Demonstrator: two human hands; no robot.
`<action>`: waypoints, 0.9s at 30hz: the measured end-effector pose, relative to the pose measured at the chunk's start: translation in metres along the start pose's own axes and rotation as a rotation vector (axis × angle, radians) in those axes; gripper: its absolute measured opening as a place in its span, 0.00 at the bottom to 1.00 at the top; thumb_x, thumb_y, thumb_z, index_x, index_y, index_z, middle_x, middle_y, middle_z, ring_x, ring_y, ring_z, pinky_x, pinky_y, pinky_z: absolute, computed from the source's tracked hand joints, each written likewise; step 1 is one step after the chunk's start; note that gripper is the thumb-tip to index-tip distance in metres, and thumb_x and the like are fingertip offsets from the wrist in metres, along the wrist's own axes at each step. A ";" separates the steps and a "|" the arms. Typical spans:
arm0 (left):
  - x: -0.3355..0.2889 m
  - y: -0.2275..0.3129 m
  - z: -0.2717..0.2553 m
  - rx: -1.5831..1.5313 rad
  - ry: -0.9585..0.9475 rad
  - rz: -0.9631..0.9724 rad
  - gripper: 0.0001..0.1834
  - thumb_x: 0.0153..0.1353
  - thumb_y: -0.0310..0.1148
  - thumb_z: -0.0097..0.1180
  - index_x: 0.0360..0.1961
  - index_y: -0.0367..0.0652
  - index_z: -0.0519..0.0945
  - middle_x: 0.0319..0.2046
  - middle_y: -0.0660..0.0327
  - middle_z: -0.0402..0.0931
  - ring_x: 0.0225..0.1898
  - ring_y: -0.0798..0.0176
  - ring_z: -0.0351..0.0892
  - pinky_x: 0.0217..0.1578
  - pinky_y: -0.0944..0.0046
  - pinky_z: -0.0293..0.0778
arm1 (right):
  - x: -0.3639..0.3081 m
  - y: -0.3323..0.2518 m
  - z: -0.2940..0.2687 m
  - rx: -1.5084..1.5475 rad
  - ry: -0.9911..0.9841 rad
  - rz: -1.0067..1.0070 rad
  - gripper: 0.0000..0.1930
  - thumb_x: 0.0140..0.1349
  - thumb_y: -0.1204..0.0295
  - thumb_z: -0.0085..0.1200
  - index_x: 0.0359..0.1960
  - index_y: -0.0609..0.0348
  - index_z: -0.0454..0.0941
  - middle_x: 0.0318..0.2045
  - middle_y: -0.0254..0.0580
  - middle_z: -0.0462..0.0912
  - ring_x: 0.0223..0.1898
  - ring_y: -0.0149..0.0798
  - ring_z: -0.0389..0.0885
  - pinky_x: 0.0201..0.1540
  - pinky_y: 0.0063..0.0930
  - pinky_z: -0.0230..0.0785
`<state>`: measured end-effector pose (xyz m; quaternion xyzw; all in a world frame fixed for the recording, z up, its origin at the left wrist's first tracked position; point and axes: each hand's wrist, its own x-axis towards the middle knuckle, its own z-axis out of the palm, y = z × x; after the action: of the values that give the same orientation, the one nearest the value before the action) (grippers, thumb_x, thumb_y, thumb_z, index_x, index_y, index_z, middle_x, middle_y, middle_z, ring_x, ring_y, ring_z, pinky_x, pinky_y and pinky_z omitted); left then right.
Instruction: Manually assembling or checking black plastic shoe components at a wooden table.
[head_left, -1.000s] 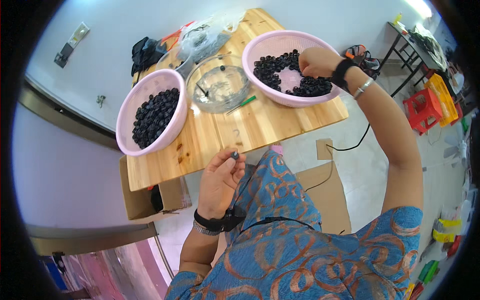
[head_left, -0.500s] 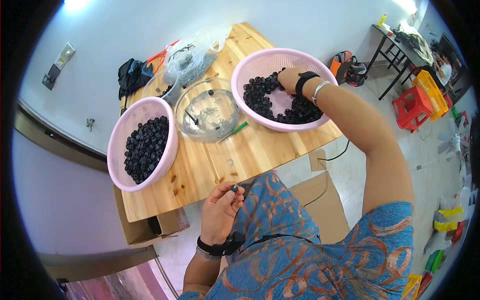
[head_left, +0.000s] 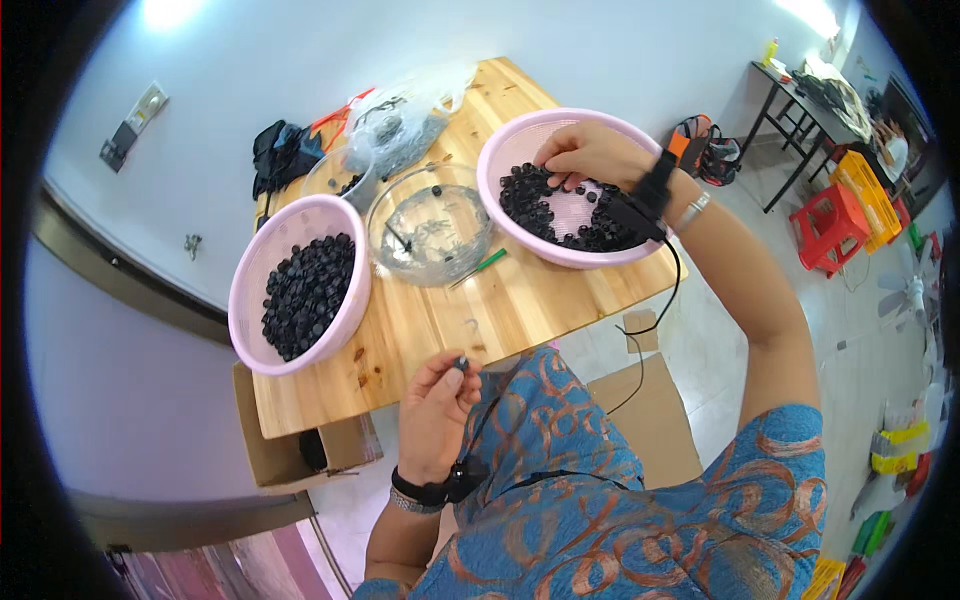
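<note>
My left hand point(head_left: 437, 410) is held in front of the table's near edge, thumb and fingers pinching a small black knob-like part point(head_left: 461, 364). Over the right pink basket point(head_left: 640, 258), my right hand point(head_left: 592, 157) bends its fingers down to a heap of small black round parts point(head_left: 527, 198). The fingertips are close together at the heap's far side; whether a part is between them is hidden. A strap with a black device circles my right wrist. On the left, another pink basket point(head_left: 243, 310) holds many similar black parts point(head_left: 310, 300).
Between the baskets stands a clear round tub point(head_left: 385, 262) with small pale pieces. A green-handled tool point(head_left: 491, 260) lies beside it. Behind are a smaller clear container point(head_left: 325, 185) and clear plastic bags point(head_left: 410, 130). A cable runs from my right wrist past the wooden table point(head_left: 540, 310).
My right hand has shifted slightly left within the right basket, and its wrist has turned so the black device shows. My left hand keeps its pinch. The whole view has shifted slightly.
</note>
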<state>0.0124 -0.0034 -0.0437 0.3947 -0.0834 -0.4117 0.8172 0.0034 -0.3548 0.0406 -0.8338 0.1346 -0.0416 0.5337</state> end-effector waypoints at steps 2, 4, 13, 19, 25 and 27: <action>-0.002 0.006 0.007 -0.016 0.051 0.045 0.11 0.61 0.25 0.46 0.45 0.38 0.71 0.40 0.55 0.75 0.37 0.67 0.75 0.37 0.71 0.72 | -0.026 -0.022 0.025 0.151 -0.020 -0.104 0.08 0.58 0.76 0.48 0.38 0.65 0.74 0.30 0.34 0.78 0.29 0.26 0.77 0.33 0.16 0.69; 0.002 0.008 0.012 -0.014 0.019 0.131 0.13 0.62 0.27 0.46 0.47 0.38 0.70 0.44 0.56 0.74 0.41 0.65 0.75 0.40 0.69 0.71 | -0.053 -0.034 0.049 0.142 -0.008 -0.170 0.07 0.58 0.75 0.50 0.37 0.64 0.75 0.30 0.34 0.78 0.30 0.24 0.75 0.33 0.15 0.68; -0.005 -0.007 0.036 -0.083 -0.120 0.176 0.15 0.64 0.29 0.44 0.51 0.41 0.67 0.44 0.58 0.72 0.44 0.64 0.74 0.44 0.66 0.72 | -0.119 -0.023 0.158 0.404 -0.005 -0.464 0.06 0.54 0.81 0.52 0.34 0.63 0.77 0.44 0.40 0.73 0.39 0.28 0.74 0.44 0.20 0.67; -0.014 -0.016 0.028 -0.098 -0.108 0.248 0.14 0.63 0.28 0.45 0.50 0.40 0.69 0.41 0.60 0.74 0.42 0.67 0.74 0.42 0.68 0.73 | -0.121 -0.007 0.190 0.596 0.063 -0.463 0.07 0.55 0.81 0.51 0.36 0.65 0.75 0.43 0.41 0.73 0.41 0.29 0.74 0.45 0.22 0.68; -0.021 -0.017 0.029 -0.070 -0.082 0.295 0.13 0.63 0.28 0.44 0.49 0.38 0.70 0.42 0.59 0.74 0.41 0.68 0.75 0.40 0.71 0.73 | -0.134 -0.020 0.201 0.725 0.121 -0.362 0.09 0.56 0.81 0.52 0.39 0.65 0.74 0.40 0.40 0.74 0.39 0.28 0.75 0.42 0.20 0.69; -0.023 -0.016 0.030 -0.061 -0.086 0.290 0.14 0.63 0.28 0.44 0.49 0.38 0.70 0.42 0.59 0.74 0.41 0.68 0.74 0.40 0.71 0.72 | -0.134 -0.019 0.205 0.715 0.171 -0.409 0.09 0.54 0.81 0.53 0.39 0.65 0.74 0.40 0.40 0.74 0.38 0.29 0.75 0.40 0.20 0.69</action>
<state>-0.0259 -0.0098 -0.0305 0.3355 -0.1619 -0.3080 0.8754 -0.0779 -0.1310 -0.0201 -0.5994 -0.0127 -0.2597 0.7570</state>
